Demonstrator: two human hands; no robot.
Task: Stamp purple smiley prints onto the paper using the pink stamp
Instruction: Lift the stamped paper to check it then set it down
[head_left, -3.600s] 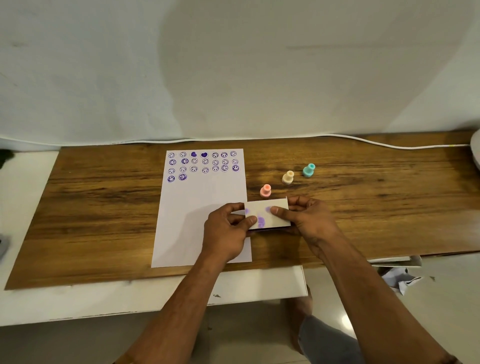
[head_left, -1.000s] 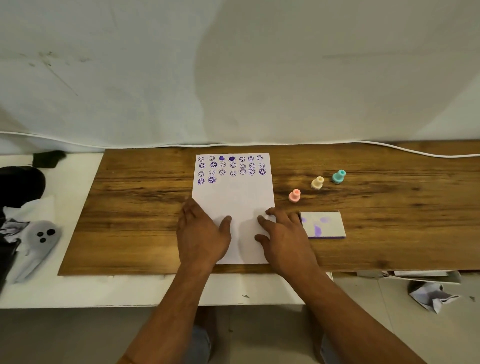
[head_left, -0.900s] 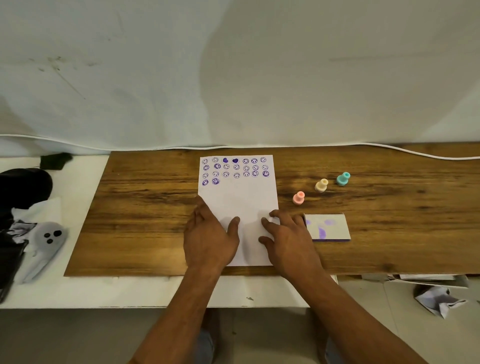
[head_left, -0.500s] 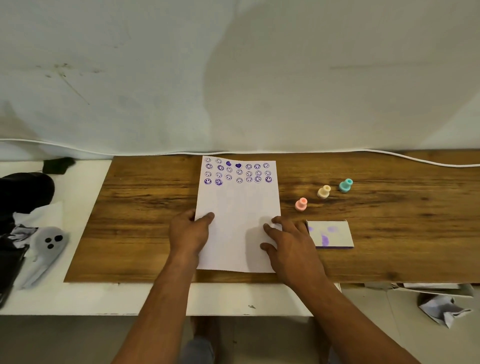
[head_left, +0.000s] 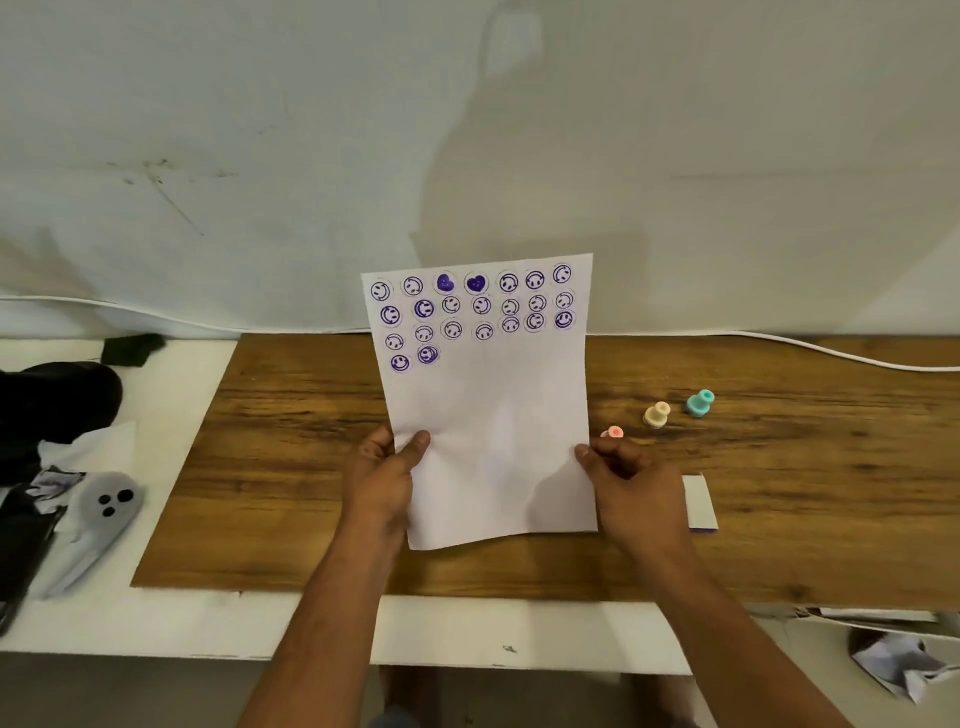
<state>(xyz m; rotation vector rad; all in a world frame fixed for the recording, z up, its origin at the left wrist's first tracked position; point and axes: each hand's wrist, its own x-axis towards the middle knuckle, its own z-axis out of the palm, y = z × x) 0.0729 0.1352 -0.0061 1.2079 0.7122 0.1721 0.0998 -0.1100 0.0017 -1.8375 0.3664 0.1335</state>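
The paper (head_left: 488, 415) is lifted off the worktop (head_left: 779, 493) and held upright toward the camera. The left hand (head_left: 382, 480) pinches its left edge, thumb on the front face; the right hand (head_left: 631, 480) pinches the right edge the same way. Neither hand holds a stamp.

The top of the sheet carries rows of purple smiley prints (head_left: 470, 312), with two solid hearts among them, and a short row of two at the left that breaks off. The lower two thirds or so are blank, so much room remains if the sheet is meant to be filled.

The pink stamp (head_left: 614, 432) stands on the worktop just beyond the right hand, partly hidden by it. The ink pad (head_left: 701, 501) lies behind that hand. Stamping is judged paused: the paper must go back down and the stamp be picked up before more prints follow.
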